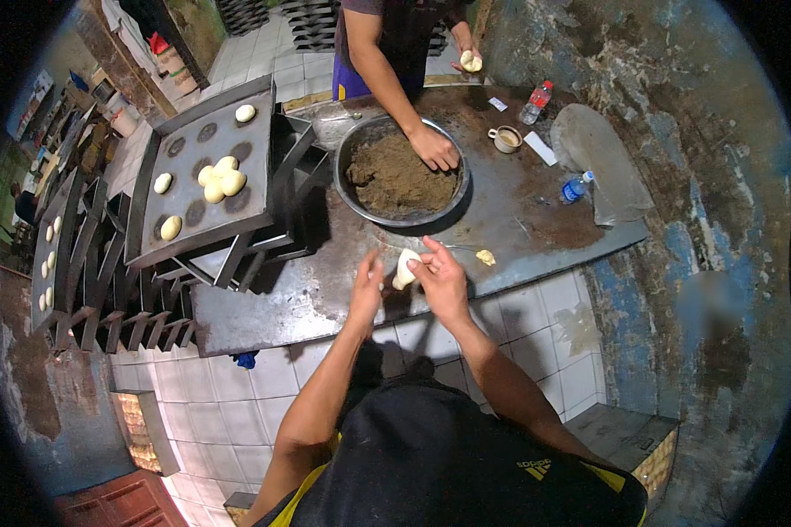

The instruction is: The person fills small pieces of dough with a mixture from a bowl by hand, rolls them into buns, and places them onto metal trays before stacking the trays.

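A pale piece of dough (404, 270) hangs over the near side of the table, pinched by my right hand (444, 283) with the thumb against it. My left hand (366, 292) is beside it on the left, apart from the dough, fingers stretched upward and slightly blurred. Just beyond both hands stands a wide metal basin (402, 221) of crumbly brown filling (395, 180). A co-worker's hand (434, 147) reaches into that filling. The co-worker's other hand (459, 65) has a piece of dough (471, 61) in it.
At left, a dark metal tray (141, 230) with dough balls (222, 180) rests on stacked trays. On the table's right are a cup (505, 139), a red-labelled bottle (536, 102), a blue-labelled bottle (576, 188), a plastic sheet (593, 145) and a yellowish scrap (485, 257). A stained wall (694, 202) borders the right.
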Demonstrator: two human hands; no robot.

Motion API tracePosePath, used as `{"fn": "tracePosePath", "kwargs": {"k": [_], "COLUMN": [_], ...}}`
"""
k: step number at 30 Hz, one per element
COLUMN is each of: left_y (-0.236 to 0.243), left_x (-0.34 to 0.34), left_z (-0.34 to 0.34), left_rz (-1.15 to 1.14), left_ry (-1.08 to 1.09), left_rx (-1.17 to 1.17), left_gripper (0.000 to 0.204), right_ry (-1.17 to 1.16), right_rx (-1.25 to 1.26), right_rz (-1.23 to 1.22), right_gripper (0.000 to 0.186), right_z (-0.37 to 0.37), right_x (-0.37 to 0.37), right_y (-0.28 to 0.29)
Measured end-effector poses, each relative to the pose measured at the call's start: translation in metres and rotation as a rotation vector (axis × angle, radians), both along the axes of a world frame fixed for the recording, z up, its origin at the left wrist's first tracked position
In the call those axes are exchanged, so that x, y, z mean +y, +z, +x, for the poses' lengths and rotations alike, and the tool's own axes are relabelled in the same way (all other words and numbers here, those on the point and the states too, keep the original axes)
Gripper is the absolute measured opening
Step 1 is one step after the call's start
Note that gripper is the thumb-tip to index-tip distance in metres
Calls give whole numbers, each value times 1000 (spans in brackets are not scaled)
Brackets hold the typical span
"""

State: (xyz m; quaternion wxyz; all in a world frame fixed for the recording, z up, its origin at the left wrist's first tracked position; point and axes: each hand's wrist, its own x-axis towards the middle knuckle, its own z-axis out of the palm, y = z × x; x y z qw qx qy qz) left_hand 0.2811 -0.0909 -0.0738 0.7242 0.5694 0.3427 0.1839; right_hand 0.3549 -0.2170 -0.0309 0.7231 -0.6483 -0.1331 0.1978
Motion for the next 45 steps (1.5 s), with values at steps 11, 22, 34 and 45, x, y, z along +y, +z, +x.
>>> {"fn": "tracePosePath", "kwargs": {"k": [11, 22, 34, 45], "left_y": [-30, -51, -35, -35], "left_x": [65, 150, 161, 142], "left_z": [39, 100, 140, 114], "left_rz": [126, 2, 344, 369], "left_ry": [-306, -254, -311, -162], "left_rx": [-199, -126, -161, 59], "left_gripper": [55, 55, 49, 34], "right_ry": [259, -36, 193, 331], "right_rx": [-810, -492, 335, -607], "right_rz": [-566, -1231, -66, -659], "right_gripper": [15, 31, 54, 38], "right_z": [155, 257, 202, 223], "right_x": [56, 141, 134, 114], "right_y": [-60, -132, -2, -7]}}
